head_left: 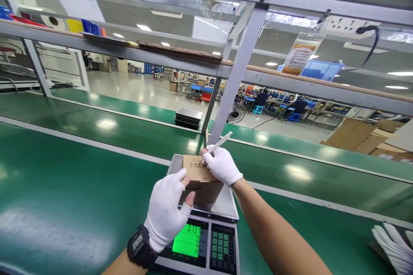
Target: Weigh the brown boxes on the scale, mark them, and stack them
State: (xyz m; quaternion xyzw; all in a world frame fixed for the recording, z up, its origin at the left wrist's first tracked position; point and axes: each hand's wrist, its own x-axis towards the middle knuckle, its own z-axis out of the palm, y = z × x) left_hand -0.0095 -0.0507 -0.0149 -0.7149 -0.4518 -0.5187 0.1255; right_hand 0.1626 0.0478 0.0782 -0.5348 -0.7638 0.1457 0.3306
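A brown cardboard box with printing on its lid stands on the metal pan of a digital scale. The scale's green display is lit, partly covered by my left hand. My left hand, in a white glove with bare thumb and fingertip, is at the box's near left corner, thumb and fingers apart; whether it touches the box I cannot tell. My right hand, also gloved, is closed around a white pen over the far right part of the lid.
Green work surface spreads around the scale. A metal post rises just behind the box, below a shelf rail. Dark flat devices are stacked farther back. Another person's gloved hand or a loose glove shows at lower right.
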